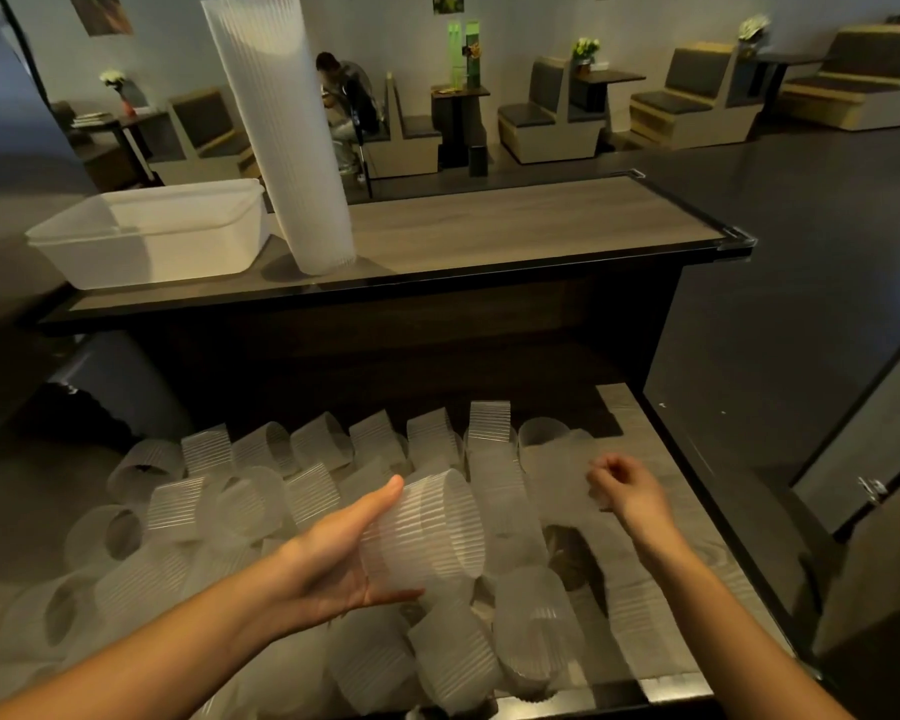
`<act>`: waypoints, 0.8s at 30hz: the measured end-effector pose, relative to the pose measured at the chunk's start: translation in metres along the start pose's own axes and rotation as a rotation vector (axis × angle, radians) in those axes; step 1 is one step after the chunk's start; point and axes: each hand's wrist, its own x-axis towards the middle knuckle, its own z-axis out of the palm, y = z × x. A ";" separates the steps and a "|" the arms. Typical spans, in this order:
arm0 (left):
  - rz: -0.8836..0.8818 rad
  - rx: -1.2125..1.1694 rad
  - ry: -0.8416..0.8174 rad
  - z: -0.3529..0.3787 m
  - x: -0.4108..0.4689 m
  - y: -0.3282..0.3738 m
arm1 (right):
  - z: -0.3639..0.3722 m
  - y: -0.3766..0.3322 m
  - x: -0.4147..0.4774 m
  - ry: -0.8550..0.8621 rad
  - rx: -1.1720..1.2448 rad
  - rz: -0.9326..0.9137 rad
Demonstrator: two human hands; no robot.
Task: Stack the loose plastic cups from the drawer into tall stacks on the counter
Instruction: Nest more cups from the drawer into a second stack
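Observation:
The open drawer (661,459) below me is full of several loose ribbed translucent plastic cups (313,449) lying on their sides. My left hand (333,558) cradles a short stack of cups (427,532) held sideways above the drawer, rims facing right. Farther right, my right hand (624,491) reaches into the drawer with its fingers closed on a blurred cup (562,475) among the pile. On the wooden counter (515,226) stands a tall leaning stack of cups (281,132).
A white plastic tub (152,231) sits on the counter left of the tall stack. Beyond the counter are booth seats and tables (583,111), with a person seated (346,96). A cabinet door with a handle (874,491) stands at right.

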 end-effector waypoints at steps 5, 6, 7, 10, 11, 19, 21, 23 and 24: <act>0.012 -0.028 -0.041 0.005 0.001 0.003 | 0.015 -0.044 -0.053 -0.217 0.192 -0.138; 0.014 -0.039 -0.058 0.006 0.000 0.004 | 0.017 -0.049 -0.062 -0.259 0.219 -0.156; 0.014 -0.048 -0.068 0.006 0.000 0.005 | 0.019 -0.052 -0.069 -0.297 0.234 -0.174; 0.018 -0.026 -0.070 0.007 -0.001 0.005 | 0.029 -0.055 -0.081 -0.321 0.182 -0.233; 0.025 -0.003 -0.073 0.007 -0.001 0.004 | 0.032 -0.056 -0.082 -0.295 0.147 -0.256; 0.025 0.057 -0.079 0.009 0.000 0.001 | 0.051 -0.056 -0.091 -0.180 -0.041 -0.416; 0.015 0.035 -0.103 0.013 0.000 0.001 | 0.055 -0.054 -0.093 -0.141 -0.131 -0.452; 0.004 0.060 -0.108 0.016 0.001 0.000 | 0.058 -0.051 -0.096 -0.112 -0.224 -0.497; -0.001 0.088 -0.110 0.017 0.001 -0.001 | 0.058 -0.049 -0.099 -0.106 -0.242 -0.510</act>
